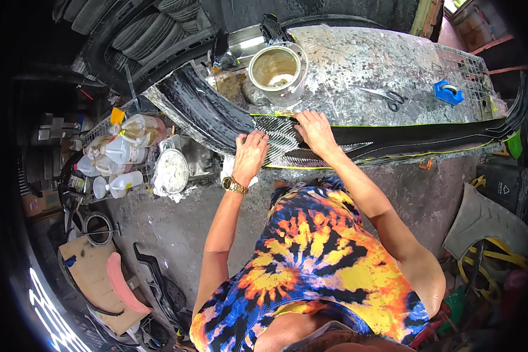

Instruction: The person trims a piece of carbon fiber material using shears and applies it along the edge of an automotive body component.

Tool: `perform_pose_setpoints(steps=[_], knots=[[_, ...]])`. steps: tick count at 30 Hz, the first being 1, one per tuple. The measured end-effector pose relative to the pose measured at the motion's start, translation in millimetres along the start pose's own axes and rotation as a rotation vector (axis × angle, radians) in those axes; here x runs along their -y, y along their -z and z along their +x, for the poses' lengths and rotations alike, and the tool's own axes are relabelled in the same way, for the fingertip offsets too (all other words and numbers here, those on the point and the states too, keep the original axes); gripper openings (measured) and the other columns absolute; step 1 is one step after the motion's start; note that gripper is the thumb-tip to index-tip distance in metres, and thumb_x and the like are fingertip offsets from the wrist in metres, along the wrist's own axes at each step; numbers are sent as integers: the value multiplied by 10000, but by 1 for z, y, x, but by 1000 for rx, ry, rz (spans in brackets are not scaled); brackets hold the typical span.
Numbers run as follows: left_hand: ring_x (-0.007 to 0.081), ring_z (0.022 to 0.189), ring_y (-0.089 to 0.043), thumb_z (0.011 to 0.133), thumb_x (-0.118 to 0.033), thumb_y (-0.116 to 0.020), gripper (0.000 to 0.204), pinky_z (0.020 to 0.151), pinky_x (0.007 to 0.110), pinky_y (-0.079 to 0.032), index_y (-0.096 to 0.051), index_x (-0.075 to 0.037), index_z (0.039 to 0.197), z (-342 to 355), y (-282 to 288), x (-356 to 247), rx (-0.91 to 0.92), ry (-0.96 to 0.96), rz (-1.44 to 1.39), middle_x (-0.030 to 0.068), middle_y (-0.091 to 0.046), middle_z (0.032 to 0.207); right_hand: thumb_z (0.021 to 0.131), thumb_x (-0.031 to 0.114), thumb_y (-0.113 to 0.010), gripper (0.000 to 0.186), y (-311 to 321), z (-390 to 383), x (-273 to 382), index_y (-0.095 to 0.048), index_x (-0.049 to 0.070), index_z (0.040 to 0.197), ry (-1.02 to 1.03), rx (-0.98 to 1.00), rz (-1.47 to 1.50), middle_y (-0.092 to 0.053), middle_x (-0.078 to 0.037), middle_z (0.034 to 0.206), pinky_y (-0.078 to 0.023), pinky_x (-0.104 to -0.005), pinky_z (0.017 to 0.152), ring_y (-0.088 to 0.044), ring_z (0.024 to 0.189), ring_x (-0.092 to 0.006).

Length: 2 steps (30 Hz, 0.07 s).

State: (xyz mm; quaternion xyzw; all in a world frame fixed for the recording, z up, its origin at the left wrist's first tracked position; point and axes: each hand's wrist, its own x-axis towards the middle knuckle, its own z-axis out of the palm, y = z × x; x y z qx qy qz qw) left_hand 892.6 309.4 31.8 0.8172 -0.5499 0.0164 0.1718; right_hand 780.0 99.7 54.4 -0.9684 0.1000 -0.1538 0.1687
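Observation:
A long, curved black mould (202,105) lies along the near edge of the workbench, with yellow tape along parts of its rim. A sheet of black woven carbon-fibre cloth (283,139) sits in it, its weave glinting between my hands. My left hand (252,154), with a gold watch on the wrist, has its bent fingers on the cloth's left end. At the far edge my right hand (315,134) grips the cloth by the yellow line; its thumb and fingertips are partly hidden. Farther right the dark cloth (416,138) runs on along the mould.
On the bench stand a metal pail (277,70), scissors (387,97) and a blue tape dispenser (449,92). Plastic jugs (126,149) and a white-crusted bucket (171,170) crowd the left. A grey panel (487,220) leans at right; cardboard (94,281) lies lower left.

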Motion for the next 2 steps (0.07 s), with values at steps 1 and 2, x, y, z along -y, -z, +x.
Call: perform_pose_setpoints(steps=[1,2], knots=[[222,1187,-543,877,-191,-645,279,972,457,-342,-645,-57,1122,1,0,0,13,13,8,70,-614,1207,825,157,-679,271,3,-1,-1,-596,83,1072,7,-27,26,-589,-85,975,-408,-408,815,-563,964,-269],[223,1199,-536,877,-191,-645,286,972,460,-342,-645,-58,1130,1,2,-1,27,28,18,74,-613,1210,825,157,-679,271,3,-2,-2,-596,83,1072,3,-28,26,-589,-85,975,-408,-408,815,-563,964,-269]])
